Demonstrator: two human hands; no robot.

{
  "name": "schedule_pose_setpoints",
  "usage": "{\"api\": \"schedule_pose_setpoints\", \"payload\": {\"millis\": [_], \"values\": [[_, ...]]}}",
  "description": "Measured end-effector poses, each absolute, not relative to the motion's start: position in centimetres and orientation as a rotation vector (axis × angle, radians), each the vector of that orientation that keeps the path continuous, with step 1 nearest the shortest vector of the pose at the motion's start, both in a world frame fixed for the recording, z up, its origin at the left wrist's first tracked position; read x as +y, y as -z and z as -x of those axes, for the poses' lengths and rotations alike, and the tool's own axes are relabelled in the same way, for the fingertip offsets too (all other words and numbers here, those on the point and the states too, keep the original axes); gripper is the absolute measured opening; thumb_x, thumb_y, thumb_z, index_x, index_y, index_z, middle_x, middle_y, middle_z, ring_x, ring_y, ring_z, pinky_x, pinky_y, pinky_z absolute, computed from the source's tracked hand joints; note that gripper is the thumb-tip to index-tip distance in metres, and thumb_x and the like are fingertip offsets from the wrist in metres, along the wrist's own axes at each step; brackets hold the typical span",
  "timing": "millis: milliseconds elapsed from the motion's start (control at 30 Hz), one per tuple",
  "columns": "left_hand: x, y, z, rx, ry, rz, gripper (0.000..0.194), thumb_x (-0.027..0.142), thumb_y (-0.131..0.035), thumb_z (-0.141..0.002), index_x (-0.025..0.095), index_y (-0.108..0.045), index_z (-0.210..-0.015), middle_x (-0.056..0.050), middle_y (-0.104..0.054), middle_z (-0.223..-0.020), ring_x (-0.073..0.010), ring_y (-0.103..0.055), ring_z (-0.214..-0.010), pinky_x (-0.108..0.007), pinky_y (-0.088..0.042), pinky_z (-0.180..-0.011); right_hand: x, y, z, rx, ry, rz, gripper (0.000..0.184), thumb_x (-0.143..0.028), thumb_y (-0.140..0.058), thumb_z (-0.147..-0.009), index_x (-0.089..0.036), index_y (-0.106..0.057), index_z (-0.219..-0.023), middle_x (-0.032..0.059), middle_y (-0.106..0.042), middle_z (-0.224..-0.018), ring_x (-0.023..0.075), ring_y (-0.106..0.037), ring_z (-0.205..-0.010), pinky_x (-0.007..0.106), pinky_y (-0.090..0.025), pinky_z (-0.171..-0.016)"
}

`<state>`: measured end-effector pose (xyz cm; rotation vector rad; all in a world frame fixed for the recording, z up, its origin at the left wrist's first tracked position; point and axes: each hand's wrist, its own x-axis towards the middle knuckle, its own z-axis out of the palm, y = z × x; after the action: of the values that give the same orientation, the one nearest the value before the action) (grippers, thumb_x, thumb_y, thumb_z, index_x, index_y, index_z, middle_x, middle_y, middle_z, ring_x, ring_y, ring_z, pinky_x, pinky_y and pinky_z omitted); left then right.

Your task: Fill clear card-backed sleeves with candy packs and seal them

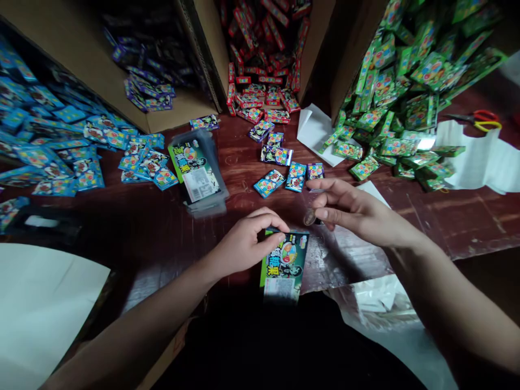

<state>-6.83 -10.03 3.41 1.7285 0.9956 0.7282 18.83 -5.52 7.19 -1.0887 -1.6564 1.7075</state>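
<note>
My left hand (247, 244) pinches the top edge of a clear bag with a green printed header card (284, 265), lying at the table's near edge. My right hand (349, 208) hovers just right of it, fingers curled around the bag's clear open mouth (311, 216). Right beyond my fingers lie three small candy packets: two blue (268, 183) (296, 176) and one purple (315, 171). A further purple packet (276, 155) lies behind them.
Open cardboard boxes stand at the back with purple packets (148, 89), red packets (264, 81) and green packets (402, 86). Blue packets (60, 151) spread on the left. A stack of filled clear bags (197, 170) lies left of centre. Scissors (481, 119) rest on white sheets (483, 157) far right.
</note>
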Motion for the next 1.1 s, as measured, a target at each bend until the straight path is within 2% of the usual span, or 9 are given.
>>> {"api": "schedule_pose_setpoints", "payload": {"millis": [100,233,333,533,667,800,900,1000,1100], "values": [[-9.9,-3.6,6.5,0.949,-0.699,-1.778,0.025,0.014,-0.054,-0.092,0.023,-0.071,-0.107,-0.005,-0.062,-0.104,-0.0176,-0.062,-0.097,-0.033,-0.049,-0.089,-5.1,-7.1,-19.0,-1.666,-1.759,1.066,0.045,-0.034,-0.065,-0.095,-0.022,-0.049,-0.135,0.0023,-0.061,-0.095,0.0126,-0.060,-0.078,0.026,-0.054,-0.068],[-9.6,-3.3,6.1,0.918,-0.690,-1.755,0.024,0.015,-0.053,-0.092,0.023,-0.072,-0.105,-0.006,-0.062,-0.102,-0.0183,-0.062,-0.095,-0.035,-0.050,-0.089,-5.5,-6.8,-18.9,-1.711,-1.721,1.051,0.045,-0.036,-0.062,-0.096,-0.023,-0.048,-0.137,0.0041,-0.061,-0.099,0.0154,-0.060,-0.087,0.029,-0.054,-0.074],[-9.7,-2.6,5.8,0.956,-0.707,-1.734,0.024,0.015,-0.055,-0.092,0.024,-0.072,-0.107,-0.005,-0.063,-0.104,-0.0189,-0.063,-0.099,-0.037,-0.049,-0.092,-6.1,-6.5,-18.6,-1.808,-1.732,1.002,0.045,-0.033,-0.061,-0.097,-0.023,-0.046,-0.138,0.0025,-0.058,-0.097,0.0139,-0.057,-0.086,0.028,-0.052,-0.076],[-10.6,-1.1,5.5,1.024,-0.849,-1.514,0.036,0.008,-0.060,-0.082,0.022,-0.058,-0.116,-0.007,-0.065,-0.113,-0.0221,-0.063,-0.110,-0.041,-0.051,-0.099,-6.8,-4.7,-17.0,-1.925,-1.623,0.935,0.052,-0.027,-0.063,-0.094,-0.023,-0.040,-0.140,-0.0007,-0.056,-0.091,0.0130,-0.056,-0.082,0.028,-0.052,-0.076],[-10.8,-1.0,5.9,1.016,-0.821,-1.497,0.039,0.006,-0.058,-0.080,0.021,-0.056,-0.116,-0.008,-0.065,-0.114,-0.0232,-0.064,-0.112,-0.043,-0.051,-0.101,-7.0,-3.7,-16.5,-2.049,-1.439,1.031,0.057,-0.024,-0.064,-0.092,-0.025,-0.037,-0.143,0.0006,-0.058,-0.095,0.0155,-0.059,-0.087,0.031,-0.052,-0.079],[-11.0,-1.2,5.9,1.031,-0.845,-1.437,0.037,0.006,-0.059,-0.079,0.021,-0.057,-0.114,-0.008,-0.066,-0.112,-0.0234,-0.065,-0.111,-0.043,-0.051,-0.099,-8.0,-3.7,-16.4,-2.218,-0.971,1.114,0.062,-0.024,-0.067,-0.091,-0.026,-0.037,-0.146,0.0036,-0.060,-0.101,0.0202,-0.057,-0.092,0.038,-0.048,-0.084],[-11.6,-1.6,5.9,1.066,-0.895,-1.352,0.035,0.006,-0.060,-0.079,0.020,-0.058,-0.111,-0.009,-0.066,-0.112,-0.0236,-0.065,-0.110,-0.043,-0.051,-0.098,-9.0,-3.7,-15.6,-2.362,-0.669,1.075,0.062,-0.024,-0.062,-0.095,-0.032,-0.034,-0.150,0.0027,-0.068,-0.103,0.0229,-0.056,-0.091,0.043,-0.043,-0.085],[-12.2,-2.3,7.6,1.143,-0.959,-1.205,0.035,0.008,-0.064,-0.078,0.019,-0.058,-0.111,-0.010,-0.069,-0.110,-0.0227,-0.067,-0.107,-0.041,-0.053,-0.095,-8.9,-3.4,-13.1,-2.406,-0.614,1.016,0.070,-0.023,-0.056,-0.098,-0.034,-0.020,-0.158,0.0015,-0.074,-0.104,0.0246,-0.058,-0.088,0.045,-0.042,-0.083],[-13.2,-2.8,12.9,1.295,-1.036,-1.042,0.036,0.014,-0.068,-0.080,0.019,-0.059,-0.115,-0.010,-0.072,-0.112,-0.0227,-0.069,-0.105,-0.041,-0.053,-0.094,-6.8,-2.7,-8.4,-2.397,-0.713,0.902,0.070,-0.029,-0.052,-0.101,-0.032,-0.015,-0.160,0.0037,-0.073,-0.115,0.0272,-0.060,-0.100,0.049,-0.045,-0.091]]}}
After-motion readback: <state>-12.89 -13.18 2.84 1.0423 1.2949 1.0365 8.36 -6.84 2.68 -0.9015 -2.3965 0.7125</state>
